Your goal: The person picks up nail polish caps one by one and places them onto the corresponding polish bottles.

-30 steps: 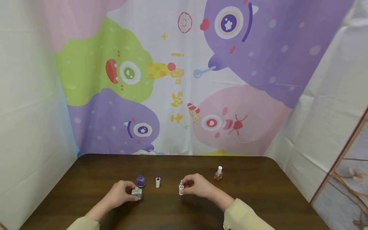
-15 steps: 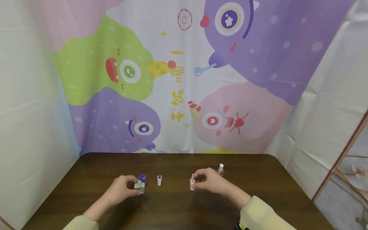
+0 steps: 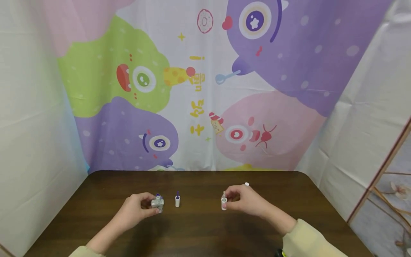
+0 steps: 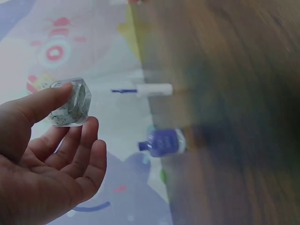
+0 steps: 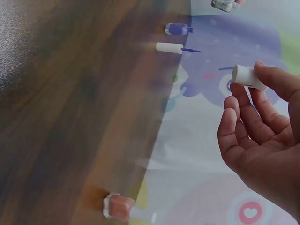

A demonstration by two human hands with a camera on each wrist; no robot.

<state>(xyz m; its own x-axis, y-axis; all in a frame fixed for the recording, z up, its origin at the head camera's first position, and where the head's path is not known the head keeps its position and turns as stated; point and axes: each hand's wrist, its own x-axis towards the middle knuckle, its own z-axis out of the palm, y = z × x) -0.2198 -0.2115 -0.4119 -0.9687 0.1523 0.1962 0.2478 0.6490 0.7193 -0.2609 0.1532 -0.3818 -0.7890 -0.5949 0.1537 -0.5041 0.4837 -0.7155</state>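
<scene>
My left hand point(image 3: 133, 210) pinches a nail polish bottle point(image 3: 157, 203) of clear glass with silvery glitter, its neck uncapped, above the table. Between thumb and fingers of my right hand point(image 3: 247, 200) is a white nail polish cap point(image 3: 224, 205), brush pointing up. A second white cap point(image 3: 177, 201) stands on the table between the hands, its purple brush upward. The open purple nail polish bottle point(image 4: 164, 142) stands by the left hand, mostly hidden behind the glitter bottle in the head view. In the right wrist view the white cap's brush is hidden by the fingers.
A capped pinkish-brown nail polish bottle point(image 5: 121, 207) stands behind the right hand; only its white cap top point(image 3: 246, 184) shows in the head view. The dark wooden table point(image 3: 192, 235) ends at a cartoon-printed curtain point(image 3: 199, 153), with pale cloth at both sides.
My right hand has moved right with the white cap, now covering most of the pinkish-brown bottle. My left hand has risen slightly with the glitter bottle, now in front of the purple one.
</scene>
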